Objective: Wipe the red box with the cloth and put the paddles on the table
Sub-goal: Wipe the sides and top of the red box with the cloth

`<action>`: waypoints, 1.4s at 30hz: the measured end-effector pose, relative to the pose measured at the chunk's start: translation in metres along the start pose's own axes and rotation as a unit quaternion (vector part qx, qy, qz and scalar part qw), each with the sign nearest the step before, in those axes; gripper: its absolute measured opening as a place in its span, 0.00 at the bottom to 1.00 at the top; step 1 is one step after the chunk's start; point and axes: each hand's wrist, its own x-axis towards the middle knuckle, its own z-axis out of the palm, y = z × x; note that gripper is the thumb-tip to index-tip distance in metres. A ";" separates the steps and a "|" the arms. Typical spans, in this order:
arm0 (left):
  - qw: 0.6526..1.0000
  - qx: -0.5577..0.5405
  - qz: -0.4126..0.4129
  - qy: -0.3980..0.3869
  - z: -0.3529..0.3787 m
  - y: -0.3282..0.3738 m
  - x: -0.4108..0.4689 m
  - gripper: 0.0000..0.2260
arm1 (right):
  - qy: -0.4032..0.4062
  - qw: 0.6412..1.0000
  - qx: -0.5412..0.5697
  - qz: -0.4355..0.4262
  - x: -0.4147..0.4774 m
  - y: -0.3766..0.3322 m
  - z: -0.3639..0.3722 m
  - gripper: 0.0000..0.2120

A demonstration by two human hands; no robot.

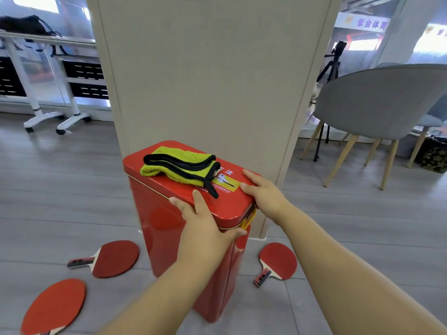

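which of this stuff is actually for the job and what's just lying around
For the job:
red box
cloth, on the box lid
left paddle, near-left paddle, right paddle, all on the floor
white desk, possibly the table meant

Just there:
grey chair
tripod
pillar
camouflage bag
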 end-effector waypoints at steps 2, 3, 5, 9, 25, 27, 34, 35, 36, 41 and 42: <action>1.000 -0.004 0.002 0.007 0.000 -0.002 0.001 0.57 | 0.019 1.000 0.008 0.003 -0.004 0.004 -0.001 0.23; 1.000 -0.004 0.007 0.006 -0.001 -0.003 0.001 0.57 | 0.030 0.999 0.009 0.003 -0.006 0.005 -0.002 0.23; 1.000 -0.006 0.023 0.001 -0.003 -0.006 0.002 0.56 | 0.046 0.999 -0.001 0.006 -0.013 0.007 -0.004 0.22; 0.998 -0.027 0.055 -0.005 -0.010 -0.017 0.003 0.55 | 0.056 0.998 -0.015 0.015 -0.026 0.005 -0.003 0.22; 0.979 -0.115 0.140 -0.098 -0.108 -0.116 0.030 0.52 | 0.065 0.987 -0.146 -0.017 -0.098 -0.032 0.076 0.23; 0.975 -0.111 0.154 -0.112 -0.120 -0.123 0.033 0.50 | 0.065 0.985 -0.157 -0.022 -0.105 -0.039 0.084 0.22; 0.964 -0.092 0.207 -0.138 -0.150 -0.139 0.038 0.42 | 0.079 0.979 -0.182 -0.043 -0.116 -0.050 0.109 0.22; 0.963 -0.089 0.210 -0.141 -0.153 -0.141 0.038 0.41 | 0.081 0.978 -0.184 -0.046 -0.117 -0.051 0.112 0.22; 0.963 -0.085 0.211 -0.144 -0.155 -0.143 0.039 0.41 | 0.081 0.978 -0.187 -0.048 -0.118 -0.051 0.115 0.22; 0.961 -0.098 0.210 -0.154 -0.156 -0.151 0.041 0.43 | 0.070 0.977 -0.195 -0.048 -0.120 -0.050 0.120 0.23; 0.961 -0.098 0.208 -0.152 -0.153 -0.153 0.040 0.43 | 0.067 0.979 -0.186 -0.047 -0.121 -0.049 0.119 0.23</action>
